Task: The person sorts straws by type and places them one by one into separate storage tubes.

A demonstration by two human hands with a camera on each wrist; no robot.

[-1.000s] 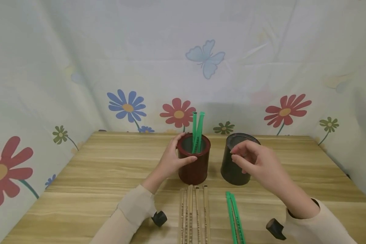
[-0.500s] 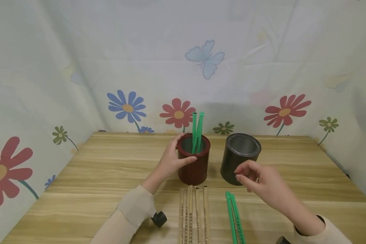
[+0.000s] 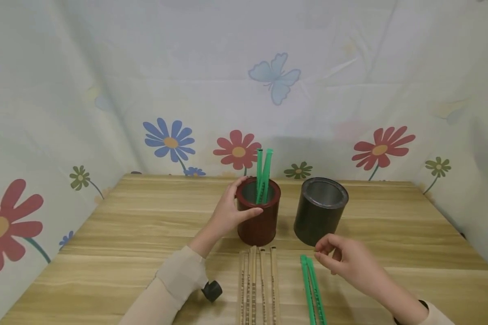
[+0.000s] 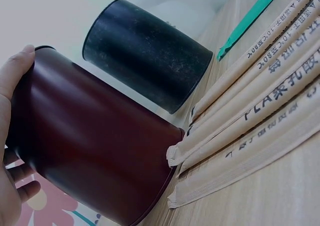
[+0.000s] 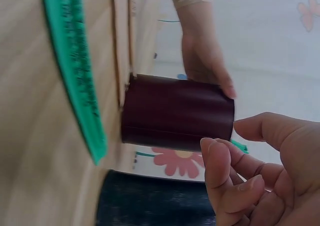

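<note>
Head view: left hand (image 3: 226, 211) grips dark-red cylindrical pot (image 3: 259, 227) toward wood-grain surface's (image 3: 158, 225) far edge; half-open, empty right hand (image 3: 349, 264) hovers beside slim green-wrapped sticks (image 3: 307, 289).

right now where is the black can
In the head view, the black can stands right of the dark red can, beyond the green sticks.

Left sleeve (image 3: 168, 282): cream, creased, carries a stubby black cylindrical fitting (image 3: 213, 291). Right sleeve (image 3: 436, 317): cream, shows a black band (image 3: 424, 304) at its opening.
</note>
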